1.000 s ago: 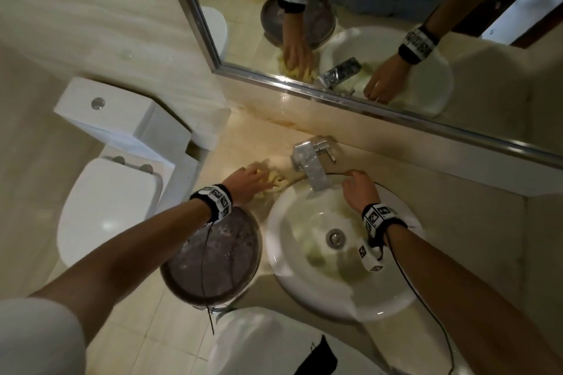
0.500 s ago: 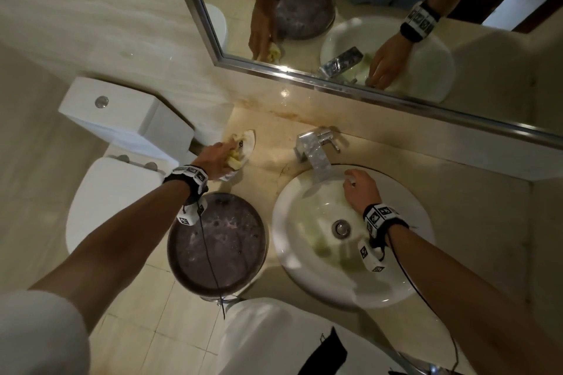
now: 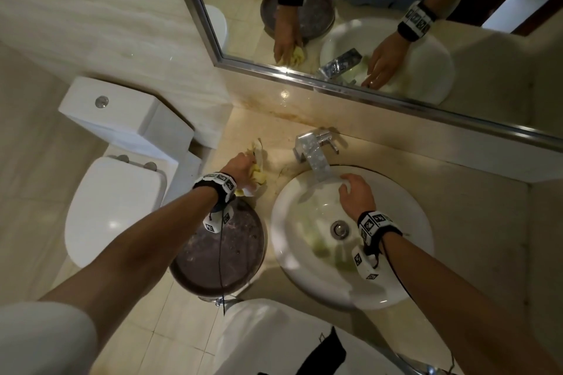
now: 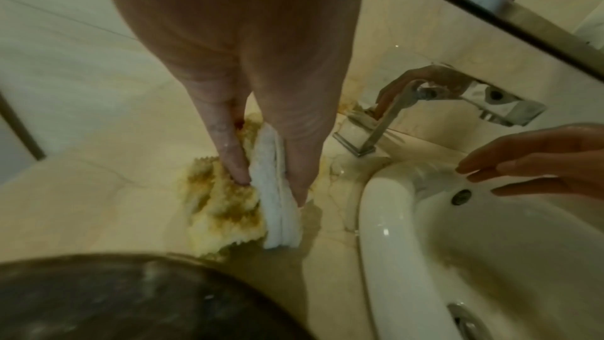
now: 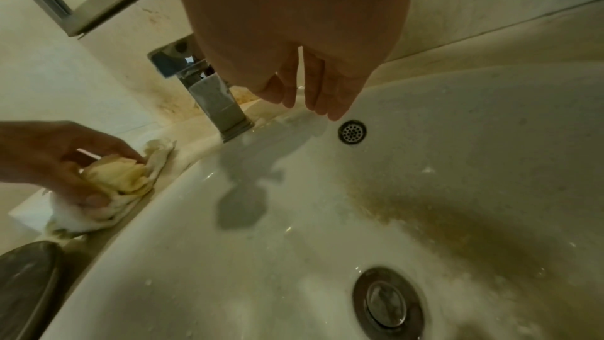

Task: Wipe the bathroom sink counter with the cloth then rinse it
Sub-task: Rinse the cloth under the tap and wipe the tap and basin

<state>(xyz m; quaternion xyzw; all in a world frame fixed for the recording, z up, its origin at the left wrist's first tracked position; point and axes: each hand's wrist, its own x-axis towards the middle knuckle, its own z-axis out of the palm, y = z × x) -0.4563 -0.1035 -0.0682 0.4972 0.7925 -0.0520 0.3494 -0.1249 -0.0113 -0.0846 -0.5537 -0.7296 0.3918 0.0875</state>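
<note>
My left hand point(image 3: 242, 166) grips a white cloth point(image 3: 258, 177), stained yellow-brown, and presses it on the beige counter point(image 3: 457, 210) left of the chrome faucet point(image 3: 313, 155). In the left wrist view the cloth point(image 4: 225, 206) is bunched, with a white fold pinched between thumb and fingers point(image 4: 299, 185). My right hand point(image 3: 355, 192) is open, its fingertips resting on the back rim of the white sink point(image 3: 289, 253) beside the faucet. The right wrist view shows those fingers point(image 5: 336, 105) just above the overflow hole point(image 5: 352, 131), and the left hand point(image 5: 65, 164) on the cloth point(image 5: 121, 180).
A round dark brown bin lid point(image 3: 219, 246) sits below the counter's left edge, next to a white toilet point(image 3: 115, 201). A mirror point(image 3: 380, 39) runs above the backsplash. Brownish stains mark the basin point(image 5: 457, 229) around the drain point(image 5: 385, 301) and the wall joint behind the faucet point(image 5: 219, 107).
My left hand has dragged the cloth from the counter's far left corner back toward me and the sink. The right hand has stayed on the sink rim.
</note>
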